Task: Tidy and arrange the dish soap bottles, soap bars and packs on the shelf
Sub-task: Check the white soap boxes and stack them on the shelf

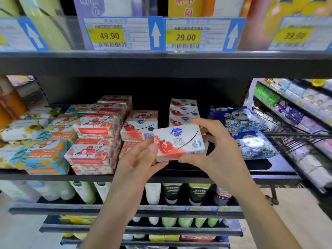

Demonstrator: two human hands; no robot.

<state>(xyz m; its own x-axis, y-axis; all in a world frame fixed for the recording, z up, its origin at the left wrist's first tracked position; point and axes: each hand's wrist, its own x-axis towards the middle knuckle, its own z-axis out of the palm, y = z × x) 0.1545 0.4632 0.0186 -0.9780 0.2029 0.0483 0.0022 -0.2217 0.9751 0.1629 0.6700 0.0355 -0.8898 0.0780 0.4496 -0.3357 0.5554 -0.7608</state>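
Note:
A white Safeguard soap box (179, 141) with a red pomegranate picture is held in front of the middle shelf (89, 177). My left hand (142, 159) grips its lower left corner, and my right hand (213, 146) grips its right end, fingers curled over the top. Behind it stands a stack of the same boxes (183, 110); more of them (139, 129) lie to the left. Red-and-white soap packs (95, 141) are piled further left, next to orange and teal goat soap packs (46, 155).
Blue panda-print packs (251, 133) lie at the shelf's right end. A wire shopping cart (296, 139) stands beyond the shelf on the right. Price tags (185, 36) hang on the upper shelf edge. Tubes and bottles (172, 193) fill the lower shelves.

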